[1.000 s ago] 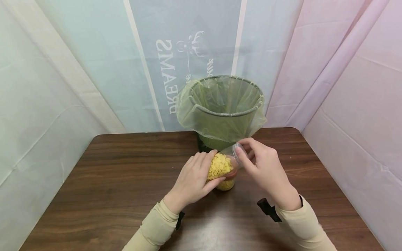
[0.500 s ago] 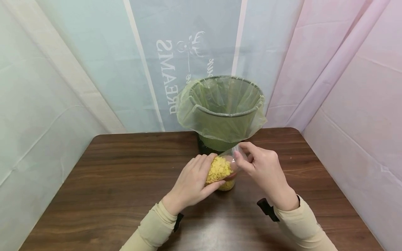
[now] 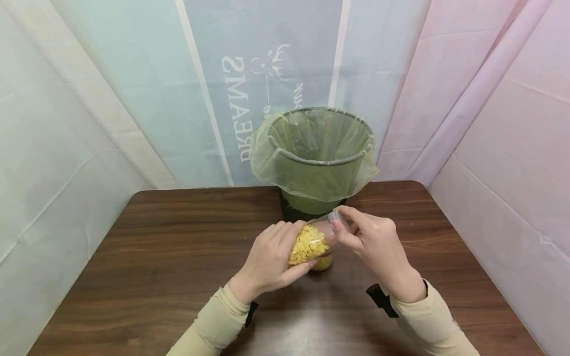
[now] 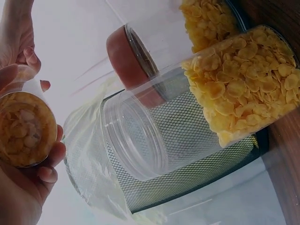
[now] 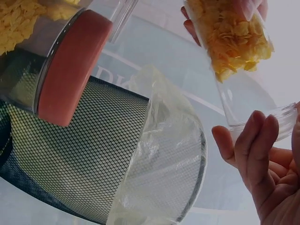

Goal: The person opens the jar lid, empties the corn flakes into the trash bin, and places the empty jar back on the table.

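Observation:
My left hand (image 3: 269, 257) holds a clear jar (image 3: 308, 244) part-filled with yellow cornflakes, tilted with its mouth end up to the right. My right hand (image 3: 374, 240) pinches that ridged clear end between thumb and fingers; whether a lid is on it I cannot tell. Behind the held jar, the base of a standing jar (image 3: 323, 263) with flakes shows in the head view. The left wrist view reveals two other jars: one has a reddish-brown lid (image 4: 125, 58), the other a clear top (image 4: 136, 136). The right wrist view also catches the reddish lid (image 5: 75, 68).
A mesh waste bin (image 3: 294, 202) lined with a pale yellow-green bag (image 3: 311, 178) stands just behind the jars, near the back of the dark wooden table (image 3: 156, 257). Printed fabric (image 3: 267, 29) hangs behind and at both sides.
The held jar and my left hand have sunk slightly down and to the left. My right hand has come down a little with the jar's end, its fingers still on it.

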`<state>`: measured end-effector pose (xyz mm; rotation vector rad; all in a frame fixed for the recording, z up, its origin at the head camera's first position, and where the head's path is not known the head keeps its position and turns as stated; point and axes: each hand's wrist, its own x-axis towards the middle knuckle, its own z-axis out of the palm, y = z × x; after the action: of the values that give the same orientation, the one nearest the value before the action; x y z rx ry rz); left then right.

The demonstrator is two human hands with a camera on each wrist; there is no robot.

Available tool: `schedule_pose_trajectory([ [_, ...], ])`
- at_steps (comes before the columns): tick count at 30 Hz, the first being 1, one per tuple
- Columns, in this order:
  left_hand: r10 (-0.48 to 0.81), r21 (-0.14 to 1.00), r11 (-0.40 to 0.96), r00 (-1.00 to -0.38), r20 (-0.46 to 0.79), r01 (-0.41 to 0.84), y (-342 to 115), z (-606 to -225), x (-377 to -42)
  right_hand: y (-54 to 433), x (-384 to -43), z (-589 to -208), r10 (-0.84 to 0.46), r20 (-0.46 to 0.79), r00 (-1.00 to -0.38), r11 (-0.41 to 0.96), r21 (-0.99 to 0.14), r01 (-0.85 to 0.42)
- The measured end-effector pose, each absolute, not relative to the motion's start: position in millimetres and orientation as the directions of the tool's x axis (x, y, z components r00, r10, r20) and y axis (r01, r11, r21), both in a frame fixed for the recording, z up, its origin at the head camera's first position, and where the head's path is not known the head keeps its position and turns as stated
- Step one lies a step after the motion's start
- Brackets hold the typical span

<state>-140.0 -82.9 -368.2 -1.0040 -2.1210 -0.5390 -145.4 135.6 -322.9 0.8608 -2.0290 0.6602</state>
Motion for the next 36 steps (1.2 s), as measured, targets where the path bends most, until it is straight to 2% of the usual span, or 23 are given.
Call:
schedule_pose_trajectory([
  [6,0.453,0.256,0.483,-0.489,0.746,0.837,-83.1,-367.9,-136.4,136.3,-148.3,-316.0,-0.366,0.891,-0.269,0.545,-0.029,-0.838],
  [10,0.449,0.253,0.476,-0.480,0.753,0.842,-83.2,-367.2,-136.9,137.5,-151.9,-315.7,-0.381,0.897,-0.224,0.514,0.004,-0.858],
  [21,0.464,0.287,0.463,-0.505,0.728,0.839,-87.3,-366.0,-135.0,138.6,-149.8,-321.1,-0.423,0.868,-0.261,0.481,-0.030,-0.876],
  [32,0.468,0.275,0.464,-0.497,0.731,0.842,-89.9,-366.8,-136.4,134.7,-150.5,-321.7,-0.449,0.852,-0.271,0.414,-0.071,-0.908],
  [36,0.466,0.269,0.475,-0.499,0.731,0.838,-91.3,-367.6,-137.5,134.5,-150.6,-322.0,-0.480,0.827,-0.292,0.377,-0.106,-0.920],
])
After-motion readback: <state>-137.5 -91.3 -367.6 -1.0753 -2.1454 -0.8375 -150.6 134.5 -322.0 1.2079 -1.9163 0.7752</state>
